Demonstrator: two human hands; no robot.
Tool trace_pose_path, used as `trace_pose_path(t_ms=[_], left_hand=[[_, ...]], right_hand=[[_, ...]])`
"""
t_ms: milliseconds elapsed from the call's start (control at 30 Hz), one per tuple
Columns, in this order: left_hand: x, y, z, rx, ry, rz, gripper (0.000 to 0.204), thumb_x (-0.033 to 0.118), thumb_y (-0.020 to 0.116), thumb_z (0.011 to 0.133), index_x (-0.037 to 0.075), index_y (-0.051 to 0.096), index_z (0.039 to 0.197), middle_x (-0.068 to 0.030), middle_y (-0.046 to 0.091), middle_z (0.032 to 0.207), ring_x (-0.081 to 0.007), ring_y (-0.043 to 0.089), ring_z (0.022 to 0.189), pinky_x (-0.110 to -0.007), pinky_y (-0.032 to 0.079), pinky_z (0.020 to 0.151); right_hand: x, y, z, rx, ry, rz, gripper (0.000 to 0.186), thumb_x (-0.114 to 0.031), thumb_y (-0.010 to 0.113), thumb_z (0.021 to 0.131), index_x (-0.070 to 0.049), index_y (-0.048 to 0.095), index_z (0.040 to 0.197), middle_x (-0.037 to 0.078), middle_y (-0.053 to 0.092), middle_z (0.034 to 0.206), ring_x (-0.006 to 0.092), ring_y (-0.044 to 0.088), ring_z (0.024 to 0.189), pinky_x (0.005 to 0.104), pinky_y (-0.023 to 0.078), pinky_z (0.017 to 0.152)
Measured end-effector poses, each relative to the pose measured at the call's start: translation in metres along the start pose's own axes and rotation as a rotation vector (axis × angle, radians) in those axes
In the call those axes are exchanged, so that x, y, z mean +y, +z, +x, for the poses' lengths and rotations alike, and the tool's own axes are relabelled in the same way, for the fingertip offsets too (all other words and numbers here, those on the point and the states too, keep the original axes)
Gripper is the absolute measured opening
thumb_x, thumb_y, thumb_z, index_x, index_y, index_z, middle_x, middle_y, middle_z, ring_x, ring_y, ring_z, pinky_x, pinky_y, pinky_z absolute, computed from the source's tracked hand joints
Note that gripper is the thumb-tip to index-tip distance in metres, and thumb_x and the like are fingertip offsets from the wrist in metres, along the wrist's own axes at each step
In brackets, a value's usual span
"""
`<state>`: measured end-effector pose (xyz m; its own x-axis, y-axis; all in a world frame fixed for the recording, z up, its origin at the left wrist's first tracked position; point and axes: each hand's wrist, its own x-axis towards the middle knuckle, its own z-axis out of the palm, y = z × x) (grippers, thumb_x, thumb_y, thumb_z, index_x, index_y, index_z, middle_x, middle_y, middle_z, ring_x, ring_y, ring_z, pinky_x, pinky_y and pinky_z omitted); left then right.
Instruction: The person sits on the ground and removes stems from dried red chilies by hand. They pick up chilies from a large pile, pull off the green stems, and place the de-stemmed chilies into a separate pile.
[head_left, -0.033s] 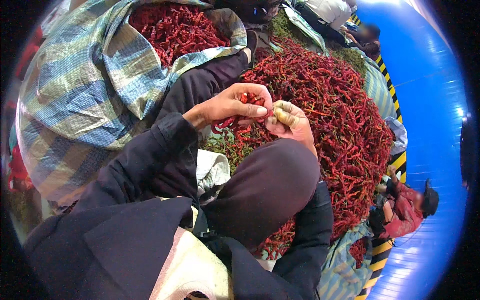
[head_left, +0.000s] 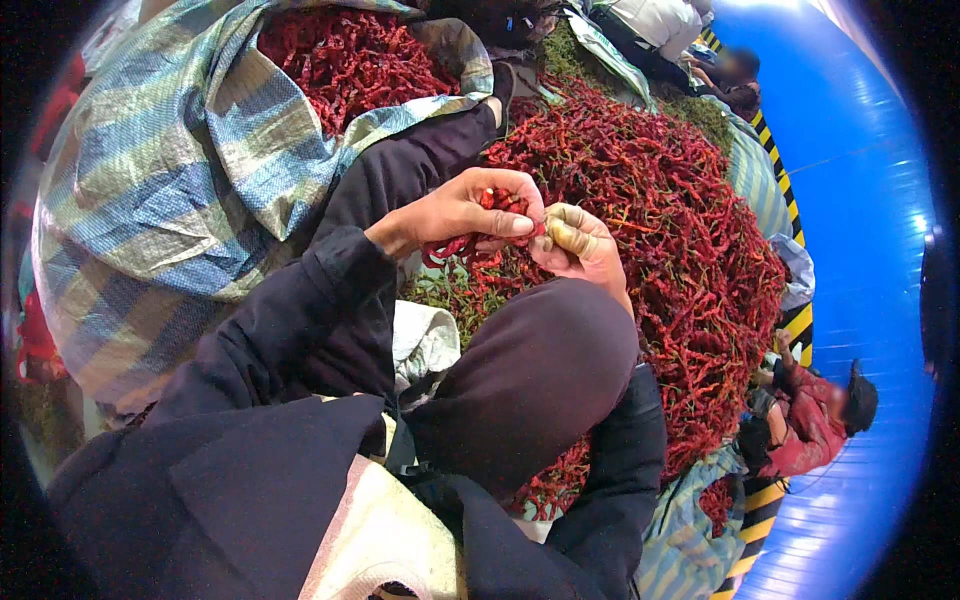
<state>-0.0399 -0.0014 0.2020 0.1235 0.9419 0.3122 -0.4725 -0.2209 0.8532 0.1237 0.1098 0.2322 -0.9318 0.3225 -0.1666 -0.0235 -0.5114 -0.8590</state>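
Observation:
In the middle, my left hand [head_left: 470,210] is curled round a bunch of red chillies [head_left: 458,245], some dangling below it. My right hand [head_left: 580,250], with yellowish wrappings on its fingers, meets it at the right and pinches at a chilli by the left fingertips. Both hands are above my bent knee [head_left: 530,360]. Behind and right of them spreads a big heap of red chillies with green stems [head_left: 680,260]. Small green stems [head_left: 450,295] lie below the hands.
A checked woven sack [head_left: 150,220] holding red chillies [head_left: 350,60] fills the upper left. A co-worker in red [head_left: 800,430] is at the lower right, others [head_left: 650,25] at the top. Striped sacks [head_left: 760,190] and yellow-black edging border a blue surface [head_left: 870,200]. A white sack [head_left: 425,335] lies by my knee.

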Motion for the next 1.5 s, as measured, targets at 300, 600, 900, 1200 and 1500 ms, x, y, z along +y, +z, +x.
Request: trace_pose_path(t_ms=[300,600,900,1200,1500], left_hand=[[-0.001,-0.007,0.008,0.119,0.11,0.197,0.008,0.01,0.06,0.081,0.003,0.057,0.086,0.0001,0.051,0.078,-0.0053,0.047,0.063,-0.02,0.037,0.051],[0.019,-0.037,-0.002,0.267,0.174,0.499,0.018,0.01,0.064,0.078,0.005,0.055,0.092,-0.0006,0.055,0.088,-0.0074,0.051,0.084,-0.023,0.041,0.076],[0.128,-0.226,-0.027,0.714,-0.138,0.845,0.039,0.017,0.067,0.072,0.001,0.053,0.104,-0.0072,0.055,0.096,-0.0135,0.051,0.09,-0.027,0.04,0.082],[0.202,-0.274,-0.044,0.733,-0.474,1.669,0.062,0.033,0.062,0.073,-0.003,0.044,0.12,-0.0183,0.049,0.118,-0.0261,0.045,0.112,-0.033,0.033,0.096],[0.127,-0.226,-0.047,0.306,-0.267,1.357,0.028,0.017,0.058,0.077,-0.001,0.059,0.099,-0.0086,0.06,0.092,-0.0163,0.057,0.084,-0.028,0.045,0.078]], right_hand=[[0.012,-0.002,0.009,0.061,-0.285,0.173,0.01,-0.007,0.055,0.083,0.0,0.058,0.089,0.004,0.057,0.073,0.0099,0.046,0.057,0.0238,0.037,0.054],[-0.01,0.002,0.005,0.443,-0.165,-0.539,0.015,-0.006,0.062,0.077,0.002,0.058,0.088,0.006,0.06,0.079,0.0093,0.052,0.063,0.0213,0.041,0.057],[-0.049,-0.013,-0.02,0.526,-0.163,-0.749,0.025,0.001,0.046,0.074,0.003,0.06,0.095,0.008,0.062,0.091,0.0166,0.056,0.088,0.0276,0.042,0.084],[-0.076,-0.033,-0.045,0.565,-0.224,-0.732,0.019,0.001,0.049,0.075,0.002,0.06,0.09,0.005,0.062,0.088,0.0121,0.056,0.082,0.0235,0.043,0.077],[-0.069,-0.018,-0.074,0.526,-0.104,-0.989,0.024,-0.005,0.048,0.072,0.002,0.061,0.091,0.005,0.061,0.086,0.0139,0.055,0.08,0.0254,0.042,0.075]])
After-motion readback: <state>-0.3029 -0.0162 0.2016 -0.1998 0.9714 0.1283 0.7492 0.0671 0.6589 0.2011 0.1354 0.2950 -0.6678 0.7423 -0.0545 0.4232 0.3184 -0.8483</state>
